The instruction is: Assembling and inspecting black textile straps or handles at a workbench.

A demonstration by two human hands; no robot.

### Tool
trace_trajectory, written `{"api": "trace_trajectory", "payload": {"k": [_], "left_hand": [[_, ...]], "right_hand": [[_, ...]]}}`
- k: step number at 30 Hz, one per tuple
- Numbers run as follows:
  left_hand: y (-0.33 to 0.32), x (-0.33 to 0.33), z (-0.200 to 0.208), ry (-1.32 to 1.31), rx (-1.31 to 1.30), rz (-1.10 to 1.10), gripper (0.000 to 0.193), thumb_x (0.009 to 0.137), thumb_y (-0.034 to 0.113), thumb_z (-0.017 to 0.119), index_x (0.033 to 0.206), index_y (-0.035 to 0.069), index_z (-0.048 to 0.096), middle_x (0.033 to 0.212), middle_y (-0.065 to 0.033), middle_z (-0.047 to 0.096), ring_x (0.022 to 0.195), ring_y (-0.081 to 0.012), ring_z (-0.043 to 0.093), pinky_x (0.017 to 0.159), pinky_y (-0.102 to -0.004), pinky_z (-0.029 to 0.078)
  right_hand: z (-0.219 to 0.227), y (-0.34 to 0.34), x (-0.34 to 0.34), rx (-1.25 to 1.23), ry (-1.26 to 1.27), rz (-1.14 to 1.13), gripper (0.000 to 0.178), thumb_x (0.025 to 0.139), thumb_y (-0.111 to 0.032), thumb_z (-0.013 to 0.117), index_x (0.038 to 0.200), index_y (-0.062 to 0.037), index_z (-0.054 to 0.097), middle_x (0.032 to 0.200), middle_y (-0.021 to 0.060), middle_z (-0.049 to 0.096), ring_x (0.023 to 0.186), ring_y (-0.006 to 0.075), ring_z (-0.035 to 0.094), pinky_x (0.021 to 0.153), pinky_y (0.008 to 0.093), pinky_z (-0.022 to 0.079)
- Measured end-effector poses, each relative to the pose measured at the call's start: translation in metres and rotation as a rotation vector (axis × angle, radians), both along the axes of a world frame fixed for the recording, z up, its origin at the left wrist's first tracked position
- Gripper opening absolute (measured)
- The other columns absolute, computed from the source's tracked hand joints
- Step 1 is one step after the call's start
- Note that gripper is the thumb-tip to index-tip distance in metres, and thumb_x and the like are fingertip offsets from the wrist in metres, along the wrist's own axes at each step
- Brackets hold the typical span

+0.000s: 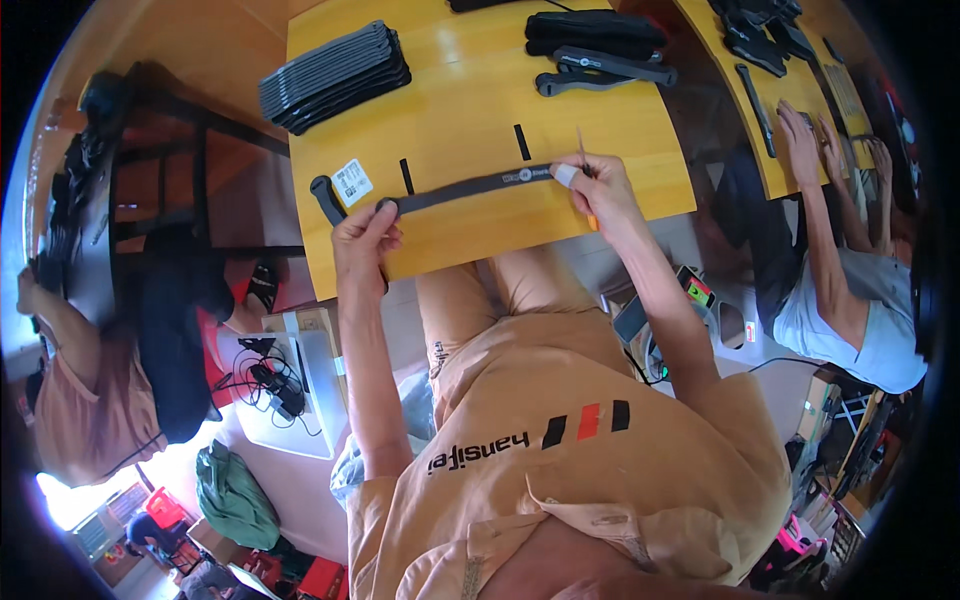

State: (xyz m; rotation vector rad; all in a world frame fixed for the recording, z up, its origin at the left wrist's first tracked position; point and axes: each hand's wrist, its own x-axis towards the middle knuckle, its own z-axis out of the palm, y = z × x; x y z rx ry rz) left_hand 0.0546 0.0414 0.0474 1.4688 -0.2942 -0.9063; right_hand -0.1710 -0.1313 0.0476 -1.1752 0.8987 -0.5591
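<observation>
Left hand [368, 238]: clamping thumb and fingers on the grey printed strap [465, 188]; risking a slip if easing off.
Orange-handled tool [592, 222]: sitting in the right hand [600, 190], thin tip pointing away; risking a nick if swinging round. Hiding its exact kind.
Right-hand grip: closing on the strap's right end while holding the tool; risking fumbling either from sharing one grip.
Strap: stretching between both hands over the yellow table [470, 130]; risking twisting if being pulled unevenly.
Short black strips [406, 176]: lying just beyond; risking getting dragged if being loose.
Folded strap stack [335, 80]: lying farther off, leaning; risking spilling if being bumped.
</observation>
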Motion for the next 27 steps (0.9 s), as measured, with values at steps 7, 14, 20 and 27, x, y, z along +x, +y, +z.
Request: {"api": "trace_trajectory", "payload": {"k": [7, 14, 20, 27], "left_hand": [[-0.044, 0.049, -0.028, -0.262, 0.078, -0.131, 0.009, 0.078, 0.008, 0.063, 0.076, -0.001, 0.061, 0.060, -0.0010, 0.055, 0.049, -0.0059, 0.046, 0.046, -0.0177, 0.038], [-0.062, 0.054, -0.043, -0.253, 0.105, -0.137, 0.009, 0.079, 0.007, 0.061, 0.074, 0.000, 0.059, 0.059, -0.0002, 0.053, 0.047, -0.0054, 0.044, 0.042, -0.0180, 0.034], [-0.067, 0.057, -0.055, -0.335, 0.176, -0.125, 0.010, 0.078, 0.009, 0.062, 0.073, 0.000, 0.059, 0.055, 0.0007, 0.050, 0.045, -0.0053, 0.044, 0.041, -0.0187, 0.033], [-0.068, 0.056, -0.055, -0.332, 0.265, -0.081, 0.011, 0.075, 0.009, 0.065, 0.072, -0.001, 0.061, 0.054, -0.0007, 0.052, 0.045, -0.0061, 0.045, 0.041, -0.0191, 0.034]], "right_hand": [[-0.030, -0.043, 0.050, -0.133, 0.055, -0.043, 0.005, 0.073, -0.002, 0.062, 0.076, 0.0001, 0.064, 0.054, -0.0011, 0.050, 0.041, 0.0045, 0.039, 0.038, 0.0195, 0.028], [-0.056, -0.060, 0.062, -0.200, 0.172, -0.049, 0.005, 0.073, -0.001, 0.061, 0.077, -0.0004, 0.063, 0.054, -0.0020, 0.050, 0.043, 0.0043, 0.039, 0.039, 0.0194, 0.028], [-0.071, -0.063, 0.067, -0.313, 0.244, -0.116, 0.005, 0.073, -0.001, 0.060, 0.077, 0.0000, 0.063, 0.057, -0.0027, 0.050, 0.043, 0.0029, 0.036, 0.038, 0.0189, 0.026], [-0.071, -0.062, 0.068, -0.291, 0.223, -0.139, 0.005, 0.072, -0.001, 0.060, 0.076, -0.0001, 0.063, 0.058, -0.0013, 0.052, 0.046, 0.0035, 0.040, 0.040, 0.0186, 0.028]]}}
